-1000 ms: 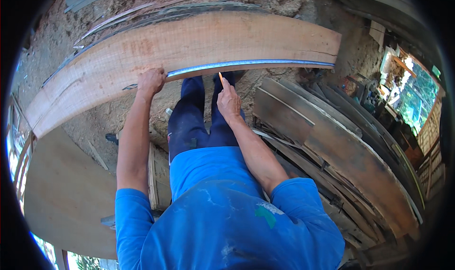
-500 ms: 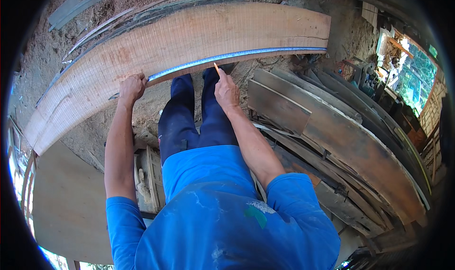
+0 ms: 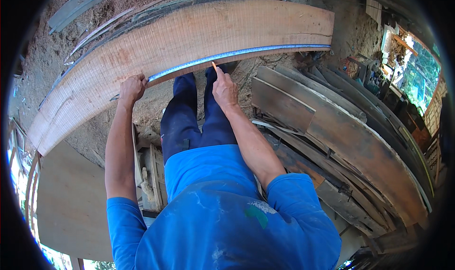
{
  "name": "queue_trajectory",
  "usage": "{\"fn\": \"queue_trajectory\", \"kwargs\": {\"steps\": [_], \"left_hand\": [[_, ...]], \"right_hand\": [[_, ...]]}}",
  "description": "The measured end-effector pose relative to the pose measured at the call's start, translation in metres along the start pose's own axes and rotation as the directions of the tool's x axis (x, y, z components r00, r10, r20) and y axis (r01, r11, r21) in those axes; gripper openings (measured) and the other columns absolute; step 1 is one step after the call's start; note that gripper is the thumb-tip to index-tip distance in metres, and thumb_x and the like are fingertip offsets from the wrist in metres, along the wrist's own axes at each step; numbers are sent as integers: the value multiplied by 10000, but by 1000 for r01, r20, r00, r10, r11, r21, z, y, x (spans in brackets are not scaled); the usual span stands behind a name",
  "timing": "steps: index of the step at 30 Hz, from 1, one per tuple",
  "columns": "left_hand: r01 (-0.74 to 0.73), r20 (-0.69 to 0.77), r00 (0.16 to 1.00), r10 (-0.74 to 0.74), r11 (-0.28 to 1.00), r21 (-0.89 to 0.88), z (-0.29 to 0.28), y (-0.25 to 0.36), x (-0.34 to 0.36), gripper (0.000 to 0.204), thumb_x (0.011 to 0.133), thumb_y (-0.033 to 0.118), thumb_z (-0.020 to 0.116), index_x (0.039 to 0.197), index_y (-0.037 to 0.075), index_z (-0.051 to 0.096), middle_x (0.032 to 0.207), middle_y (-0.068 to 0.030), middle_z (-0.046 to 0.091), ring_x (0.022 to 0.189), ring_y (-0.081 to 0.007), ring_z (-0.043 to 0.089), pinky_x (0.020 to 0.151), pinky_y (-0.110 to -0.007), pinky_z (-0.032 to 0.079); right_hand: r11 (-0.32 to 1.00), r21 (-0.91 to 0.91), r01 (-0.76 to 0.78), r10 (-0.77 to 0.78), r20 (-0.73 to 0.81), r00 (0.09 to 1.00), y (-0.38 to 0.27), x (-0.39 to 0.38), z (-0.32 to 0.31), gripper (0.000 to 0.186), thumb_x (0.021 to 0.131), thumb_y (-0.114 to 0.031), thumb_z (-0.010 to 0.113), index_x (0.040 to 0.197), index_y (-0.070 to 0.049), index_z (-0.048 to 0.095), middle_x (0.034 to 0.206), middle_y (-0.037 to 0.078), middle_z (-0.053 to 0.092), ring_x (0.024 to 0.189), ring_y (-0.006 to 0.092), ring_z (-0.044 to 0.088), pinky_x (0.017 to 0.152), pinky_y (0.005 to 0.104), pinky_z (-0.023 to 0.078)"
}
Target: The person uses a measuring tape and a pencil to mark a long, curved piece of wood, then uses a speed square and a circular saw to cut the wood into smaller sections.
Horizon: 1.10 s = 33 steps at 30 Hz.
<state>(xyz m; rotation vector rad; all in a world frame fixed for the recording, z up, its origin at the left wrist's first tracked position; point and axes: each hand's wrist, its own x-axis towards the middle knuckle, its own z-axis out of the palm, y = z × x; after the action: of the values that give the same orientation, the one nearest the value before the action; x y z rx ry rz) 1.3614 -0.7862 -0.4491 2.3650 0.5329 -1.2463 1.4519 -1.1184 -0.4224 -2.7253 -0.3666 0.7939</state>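
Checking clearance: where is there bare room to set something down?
Bare: the pale plank beyond the blue strip, and its end left of the left hand. Crowded: its near edge by the pencil; stacked boards at right.

To my right leans or lies a stack of dark, weathered boards (image 3: 365, 147), their long edges overlapping; I can't tell how it is propped. At my lower left spreads a wide, plain tan panel (image 3: 71, 203), and nearer my side sits a slatted wooden piece (image 3: 155, 175). Far ahead on my left, I see greyish planks (image 3: 83, 8) and thin strips (image 3: 97, 34) on dusty ground (image 3: 246, 78). Up to my right, green foliage (image 3: 422, 76) shows brightly through an opening.
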Motion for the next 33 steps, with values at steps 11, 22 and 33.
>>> {"fn": "queue_trajectory", "kwargs": {"steps": [11,22,33], "left_hand": [[7,31,999,-7,1000,4,-5,5,-1,395,997,445,478,1085,109,665,1072,-199,703,1030,-382,666,858,-505,522],[-24,-82,996,28,999,45,-43,5,-2,377,1004,414,464,1064,107,674,1040,-205,706,1005,-378,671,841,-511,524],[-41,-108,993,48,997,66,-76,13,-11,380,1007,409,464,1050,98,679,1021,-193,707,982,-378,672,838,-501,520]], "right_hand": [[1000,-24,8,-7,19,1000,-2,-1,0,451,910,-156,568,1349,-78,504,987,195,606,756,436,674,670,546,567],[998,-22,60,-60,-18,998,3,0,6,423,924,-148,559,1330,-32,528,961,203,614,723,431,678,636,515,581],[998,-39,48,-48,12,999,-1,-1,5,409,917,-134,571,1308,-19,537,973,220,627,763,444,685,665,526,578]]}}
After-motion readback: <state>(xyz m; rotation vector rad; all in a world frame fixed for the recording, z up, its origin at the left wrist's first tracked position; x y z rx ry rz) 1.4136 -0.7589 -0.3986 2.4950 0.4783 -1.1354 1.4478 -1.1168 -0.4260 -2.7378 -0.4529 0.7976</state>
